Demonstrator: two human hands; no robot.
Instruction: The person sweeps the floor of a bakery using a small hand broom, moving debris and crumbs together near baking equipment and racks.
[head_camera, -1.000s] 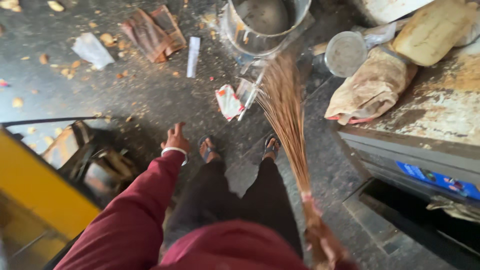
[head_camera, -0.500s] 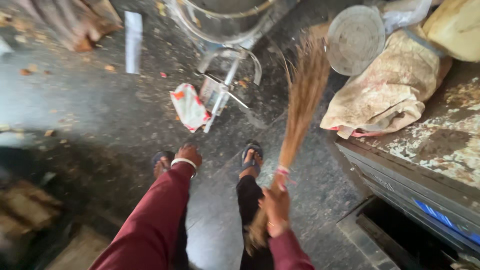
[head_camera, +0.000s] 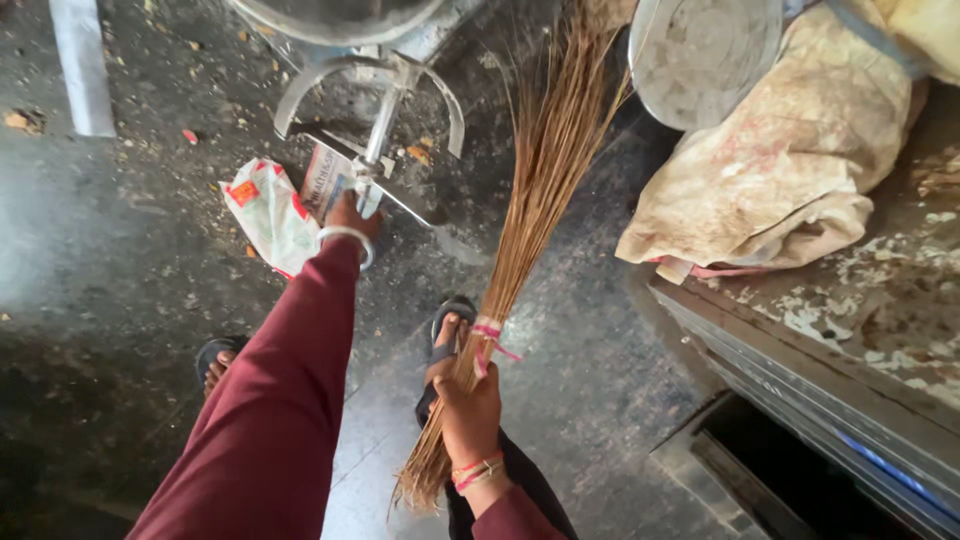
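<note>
Down near the middle of the frame, the left hand (head_camera: 352, 215) reaches to the crumpled white plastic wrapper with red and orange print (head_camera: 268, 212), which lies on the dark, gritty floor (head_camera: 120, 280) just beside the foot of a bare metal stand (head_camera: 372, 140). Its fingers are hidden behind the wrist and bangle, so I cannot tell whether they have closed on the wrapper or only touch its edge. The right hand (head_camera: 468, 410), lower centre, has its fingers clamped round the bound neck of a long broom of thin brown sticks (head_camera: 530, 210), tied with pink cord, its bristles fanning toward the upper middle. To lift the wrapper cleanly, it seems best to pinch a loose fold clear of the stand's metal and keep the broom tips off it. The wrapper looks thin, creased and light.
</note>
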